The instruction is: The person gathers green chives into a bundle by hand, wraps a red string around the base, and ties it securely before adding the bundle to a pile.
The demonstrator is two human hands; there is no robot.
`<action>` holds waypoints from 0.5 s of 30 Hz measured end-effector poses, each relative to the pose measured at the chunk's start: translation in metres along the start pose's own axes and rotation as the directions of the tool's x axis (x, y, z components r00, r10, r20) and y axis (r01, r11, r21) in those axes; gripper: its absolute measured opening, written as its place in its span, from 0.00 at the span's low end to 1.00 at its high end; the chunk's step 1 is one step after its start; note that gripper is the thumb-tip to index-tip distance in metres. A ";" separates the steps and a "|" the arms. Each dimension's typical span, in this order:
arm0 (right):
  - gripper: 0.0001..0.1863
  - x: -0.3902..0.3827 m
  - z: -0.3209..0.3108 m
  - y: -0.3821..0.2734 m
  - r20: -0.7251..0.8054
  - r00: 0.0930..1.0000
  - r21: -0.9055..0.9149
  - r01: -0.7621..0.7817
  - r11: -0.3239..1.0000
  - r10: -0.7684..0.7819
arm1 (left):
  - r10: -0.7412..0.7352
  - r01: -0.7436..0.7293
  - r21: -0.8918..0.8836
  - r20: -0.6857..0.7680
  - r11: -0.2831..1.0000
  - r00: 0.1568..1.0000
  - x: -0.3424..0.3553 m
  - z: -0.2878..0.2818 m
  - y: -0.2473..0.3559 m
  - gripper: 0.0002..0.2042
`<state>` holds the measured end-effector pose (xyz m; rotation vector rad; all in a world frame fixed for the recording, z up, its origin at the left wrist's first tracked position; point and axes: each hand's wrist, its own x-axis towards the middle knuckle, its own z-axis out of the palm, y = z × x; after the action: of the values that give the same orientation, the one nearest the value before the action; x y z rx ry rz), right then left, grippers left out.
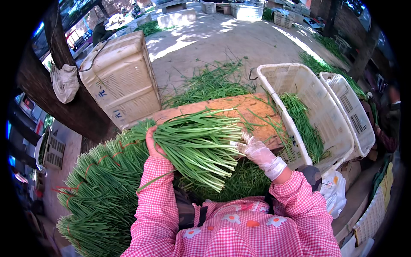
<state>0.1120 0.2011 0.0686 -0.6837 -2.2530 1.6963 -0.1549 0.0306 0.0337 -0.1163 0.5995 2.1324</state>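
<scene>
A loose bunch of garlic chives (192, 143), with long green leaves and pale stem ends, lies fanned out across my front. My left hand (155, 143) is closed around its leafy side. At the white ends, my right hand (263, 157) wears a thin whitish glove, and its fingers are pinched against the outermost stems. Beneath and behind the bunch is an orange-brown wooden board (214, 105) with loose green blades on it. Tied bundles of chives (102, 184) are packed upright to my left, with red ties around them.
A large cream plastic crate (122, 79) stands on end beyond the board at left, beside a tree trunk (70, 103). To the right, an open crate (280, 70) holds chives, with another crate (364, 128) beside it. Loose greens (209, 83) cover the ground ahead.
</scene>
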 end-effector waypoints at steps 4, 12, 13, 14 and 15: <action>0.18 0.003 0.023 -0.008 -0.101 0.953 -0.046 0.284 0.958 -0.287 | 0.002 -0.002 -0.013 0.015 1.000 1.000 -0.009 0.006 -0.003 0.14; 0.10 -0.010 -0.060 0.058 -0.204 0.979 0.032 -0.019 0.999 0.025 | 0.151 -0.121 0.199 -0.147 0.972 0.978 0.001 0.006 0.008 0.30; 0.12 -0.013 -0.055 0.050 -0.169 0.984 -0.202 -0.098 0.975 0.064 | -0.054 0.014 0.087 0.484 0.996 0.873 0.010 -0.045 0.028 0.32; 0.15 -0.017 -0.053 0.043 -0.159 0.980 -0.432 -0.180 0.884 0.122 | 0.011 -0.078 0.164 0.373 0.983 0.928 0.010 -0.048 0.028 0.31; 0.18 -0.019 -0.051 0.036 -0.101 0.989 -0.251 -0.133 0.959 0.111 | 0.077 -0.145 0.246 0.266 0.958 0.961 0.015 -0.050 0.022 0.31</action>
<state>0.1598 0.2418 0.0513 -0.9521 -2.4390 1.4052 -0.1884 0.0082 -0.0061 0.3421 0.7437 2.1092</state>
